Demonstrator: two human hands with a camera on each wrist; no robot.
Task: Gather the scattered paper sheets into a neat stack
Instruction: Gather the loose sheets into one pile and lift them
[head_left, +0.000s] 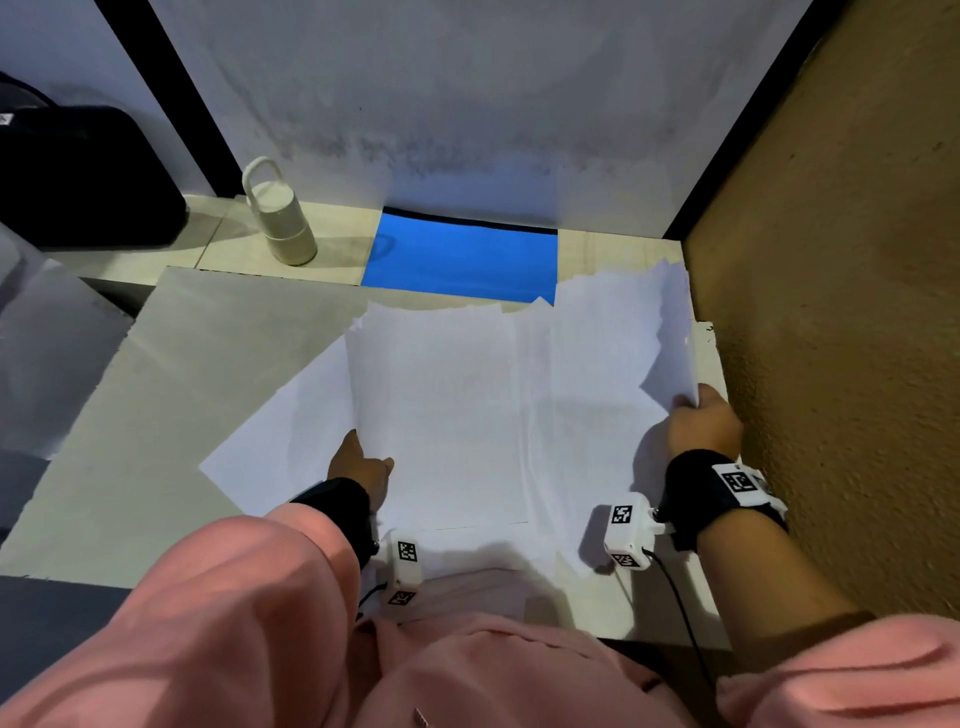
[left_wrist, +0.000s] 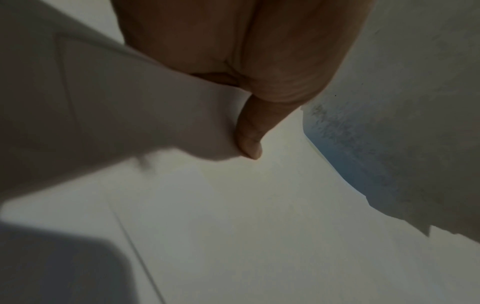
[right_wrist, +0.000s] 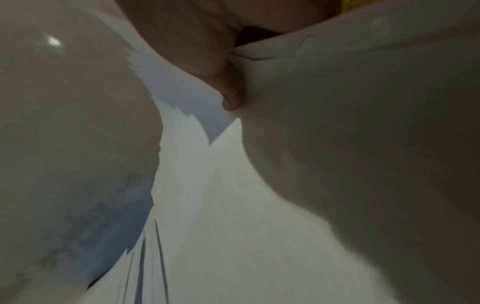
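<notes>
Several white paper sheets (head_left: 467, 405) lie overlapped and fanned across the table's middle and right. My left hand (head_left: 363, 467) holds the sheets' left edge, thumb on top and fingers hidden under the paper; in the left wrist view the thumb (left_wrist: 249, 142) presses down on the white paper (left_wrist: 233, 226). My right hand (head_left: 701, 421) grips the right edge of a lifted bundle of sheets (head_left: 649, 332) by the brown wall. In the right wrist view the thumb (right_wrist: 231, 96) pinches the curled sheets (right_wrist: 363, 123).
A blue mat (head_left: 462, 260) lies behind the paper against the grey wall. A beige bottle (head_left: 278, 213) stands at the back left, and a black bag (head_left: 78, 176) sits further left. A grey board (head_left: 156, 415) covers the table's left side. The brown textured wall (head_left: 841, 312) closes the right.
</notes>
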